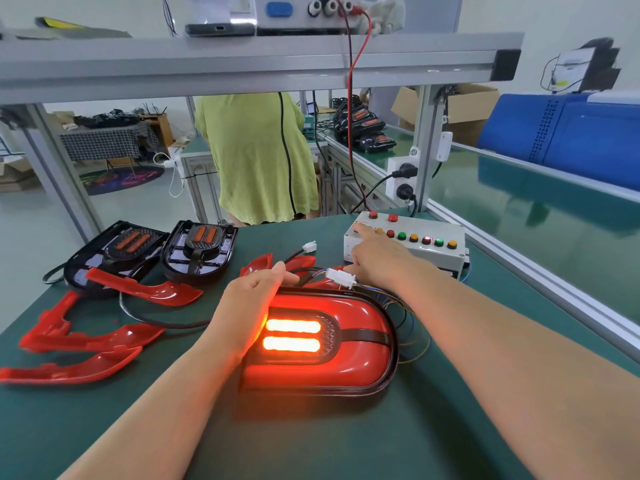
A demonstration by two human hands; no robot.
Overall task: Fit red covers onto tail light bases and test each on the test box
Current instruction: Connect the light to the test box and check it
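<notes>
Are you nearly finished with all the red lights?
Not yet. One covered tail light is lit up. The right hand presses on the test box while the left hand rests on that light. Two bare bases and several loose red covers wait on the left.

The assembled tail light (349, 344) lies flat and lens-up, its glossy red cover seated in a black rim, with two horizontal bars glowing orange-white near its left end. At its 1 o'clock sits the grey test box (440, 256), topped with red, green and yellow buttons. At 10 to 11 o'clock the left base (114, 251) and right base (202, 244), black and uncovered, lie side by side, while loose red covers (86, 336) are scattered around 9 o'clock.
</notes>
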